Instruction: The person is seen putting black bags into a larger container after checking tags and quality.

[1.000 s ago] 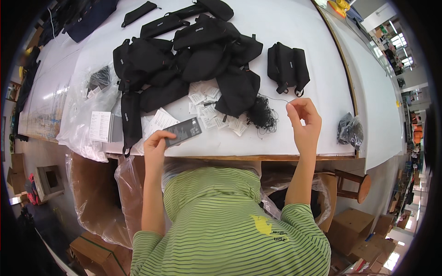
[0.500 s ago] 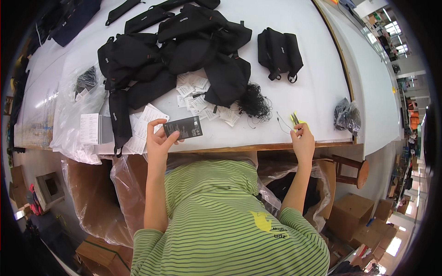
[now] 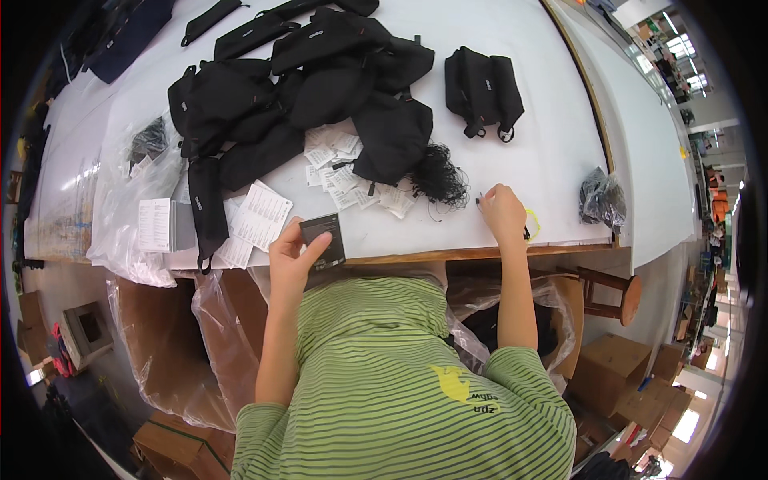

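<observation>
My left hand (image 3: pixel 290 254) grips a black card tag (image 3: pixel 326 244) between thumb and fingers, just over the table's front edge. It is tilted, with small pale print on it. To the right, my right hand (image 3: pixel 504 214) is closed in a pinch low over the white table. A small dark end of a black tag string (image 3: pixel 479 199) shows at its fingertips; the rest is hidden by the hand. Beside that wrist lies a yellow-handled cutting tool (image 3: pixel 534 224), partly covered. A tangled bundle of black strings (image 3: pixel 442 178) lies between my hands, farther back.
Black fabric bags (image 3: pixel 320 92) are heaped at the back; a pair of black bags (image 3: pixel 484 92) lies apart. White labels (image 3: pixel 340 176), white printed cards (image 3: pixel 262 214), a clear plastic bag (image 3: pixel 132 208) and a dark crumpled bag (image 3: pixel 602 200) lie on the table (image 3: pixel 552 160). Lined cartons (image 3: pixel 160 344) stand below.
My left hand has come nearer my body and right, tilting the black card. My right hand has left the yellow-handled tool and moved left to the string.
</observation>
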Demonstrator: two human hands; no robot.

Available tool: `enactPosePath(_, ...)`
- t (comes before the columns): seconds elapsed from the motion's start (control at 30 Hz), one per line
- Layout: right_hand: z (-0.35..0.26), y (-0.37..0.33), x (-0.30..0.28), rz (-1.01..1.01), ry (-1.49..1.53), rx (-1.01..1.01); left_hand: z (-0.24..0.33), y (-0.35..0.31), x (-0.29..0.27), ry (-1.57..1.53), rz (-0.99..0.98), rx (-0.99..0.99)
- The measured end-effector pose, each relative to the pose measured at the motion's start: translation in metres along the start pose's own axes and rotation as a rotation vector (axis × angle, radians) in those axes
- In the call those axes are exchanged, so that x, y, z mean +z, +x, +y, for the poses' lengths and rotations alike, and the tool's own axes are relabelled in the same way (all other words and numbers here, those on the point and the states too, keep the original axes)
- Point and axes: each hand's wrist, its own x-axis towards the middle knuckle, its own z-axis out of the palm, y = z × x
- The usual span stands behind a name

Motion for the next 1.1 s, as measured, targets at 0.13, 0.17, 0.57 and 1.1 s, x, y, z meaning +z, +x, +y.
enactPosePath(0.13, -0.001, 0.0, 0.01, 0.043, -0.116, -0.114, 0.003, 0.0, 0.015, 0.356, 0.053, 0.321)
enactPosePath(0.17, -0.001, -0.001, 0.009, 0.041, -0.116, -0.117, 0.009, -0.002, 0.019, 0.411, 0.059, 0.364)
enactPosePath(0.57, -0.107, -0.082, -0.083, -0.273, 1.56, -0.002, 0.037, -0.017, 0.041, 0.247, -0.02, 0.247)
enactPosePath(1.1, -0.168, -0.106, -0.093, -0.029, 1.073, -0.225, 0.045, -0.032, 0.058, 0.382, 0.025, 0.377)
